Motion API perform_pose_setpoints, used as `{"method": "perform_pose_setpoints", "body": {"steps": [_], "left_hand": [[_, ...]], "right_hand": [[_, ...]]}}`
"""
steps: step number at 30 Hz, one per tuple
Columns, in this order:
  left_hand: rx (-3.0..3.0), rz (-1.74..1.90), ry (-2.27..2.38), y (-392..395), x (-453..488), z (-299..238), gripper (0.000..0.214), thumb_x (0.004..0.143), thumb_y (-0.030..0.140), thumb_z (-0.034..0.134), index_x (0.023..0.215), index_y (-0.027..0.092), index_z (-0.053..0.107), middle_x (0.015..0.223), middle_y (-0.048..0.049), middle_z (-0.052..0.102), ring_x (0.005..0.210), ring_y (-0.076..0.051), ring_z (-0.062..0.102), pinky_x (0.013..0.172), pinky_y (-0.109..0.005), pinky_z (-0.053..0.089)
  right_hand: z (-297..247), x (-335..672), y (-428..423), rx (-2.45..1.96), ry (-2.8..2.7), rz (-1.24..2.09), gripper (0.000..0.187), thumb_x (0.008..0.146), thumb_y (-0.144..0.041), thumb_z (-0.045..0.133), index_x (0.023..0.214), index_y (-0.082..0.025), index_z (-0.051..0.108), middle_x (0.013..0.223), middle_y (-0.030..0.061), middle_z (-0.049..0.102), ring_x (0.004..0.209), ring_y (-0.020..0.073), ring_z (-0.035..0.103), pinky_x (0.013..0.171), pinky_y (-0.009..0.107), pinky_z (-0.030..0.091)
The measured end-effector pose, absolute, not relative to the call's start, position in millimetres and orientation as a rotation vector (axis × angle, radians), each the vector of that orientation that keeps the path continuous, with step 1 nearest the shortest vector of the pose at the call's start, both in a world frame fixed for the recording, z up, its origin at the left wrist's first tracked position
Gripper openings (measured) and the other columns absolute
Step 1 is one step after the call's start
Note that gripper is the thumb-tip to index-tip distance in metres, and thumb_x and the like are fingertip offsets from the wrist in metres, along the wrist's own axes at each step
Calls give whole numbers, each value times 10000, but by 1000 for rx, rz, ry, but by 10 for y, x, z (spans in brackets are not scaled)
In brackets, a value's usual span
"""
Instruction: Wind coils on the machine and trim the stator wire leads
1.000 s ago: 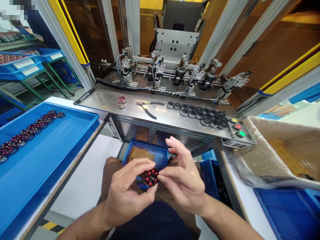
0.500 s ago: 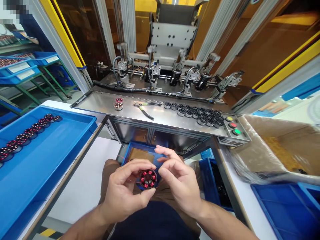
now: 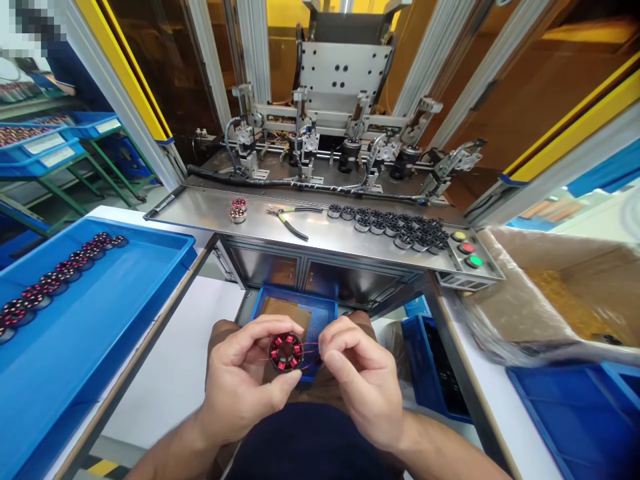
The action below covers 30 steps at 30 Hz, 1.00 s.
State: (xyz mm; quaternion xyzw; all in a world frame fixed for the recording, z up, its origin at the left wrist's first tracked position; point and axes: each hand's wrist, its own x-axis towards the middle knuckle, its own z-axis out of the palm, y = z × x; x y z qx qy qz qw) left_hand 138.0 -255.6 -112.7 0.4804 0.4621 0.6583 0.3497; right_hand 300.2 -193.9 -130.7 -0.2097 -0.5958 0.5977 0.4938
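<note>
Between the thumb and fingers of my left hand is a round motor stator, its red copper windings facing up at me. Thin red lead wires run from its right side to my right hand, whose thumb and fingers are pinched on their ends. The stator is held over my lap, above a blue bin with a piece of brown cardboard in it. On the steel ledge ahead, two wound stators stand close together, left of wire cutters with green and black handles.
Several black-and-silver cores crowd the ledge's right part, beside yellow, red and green buttons. A blue tray at left carries a row of wound stators. Machine fixtures stand behind the ledge; a plastic-lined carton sits at right.
My right hand's fingers have closed on the stator's lead wires, which now stretch between both hands. The stator has shifted slightly left with my left hand.
</note>
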Motion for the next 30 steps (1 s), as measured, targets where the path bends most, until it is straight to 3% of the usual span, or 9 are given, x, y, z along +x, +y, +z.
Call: {"method": "perform_pose_setpoints", "body": {"steps": [6, 11, 18, 25, 30], "left_hand": [[1283, 1723, 1209, -2558, 1396, -1099, 494, 669, -31, 762, 1061, 268, 741, 1022, -3, 764, 913, -131, 735, 823, -171, 592], [1352, 1716, 1225, -2566, 1413, -1107, 491, 664, -9, 781, 1071, 262, 732, 1029, -6, 762, 951, -136, 731, 867, -169, 575], [1548, 1728, 1288, -2583, 1432, -1154, 541, 660, -30, 720, 1117, 259, 689, 1034, -11, 746, 953, -147, 714, 881, -206, 575], [1584, 1738, 1299, -2575, 1448, -1177, 534, 657, -15, 730, 1123, 241, 683, 1029, -36, 750, 976, -170, 710, 879, -226, 580], [1441, 1743, 1227, -2542, 1456, -1080, 508, 643, -30, 661, 1072, 236, 715, 969, -24, 758, 848, -150, 725, 765, -198, 593]], "right_hand": [[-1294, 2983, -1980, -454, -1454, 1534, 168, 870, -358, 735, 909, -211, 663, 814, 15, 562, 782, 165, 538, 712, 300, 446], [-1256, 2972, -1996, -461, -1520, 1403, 119, 933, -224, 653, 815, -204, 658, 748, 1, 586, 735, 139, 558, 697, 278, 443], [-1259, 2959, -2024, -520, -1412, 1569, 95, 928, -270, 666, 869, -197, 664, 788, 9, 586, 735, 135, 539, 673, 265, 451], [-1282, 2962, -2069, -571, -1372, 1533, 145, 958, -233, 619, 817, -199, 621, 766, -1, 562, 720, 128, 522, 670, 268, 437], [-1268, 3014, -2030, -475, -1534, 1353, 77, 946, -176, 606, 889, -208, 647, 789, 10, 596, 749, 142, 569, 689, 282, 470]]}}
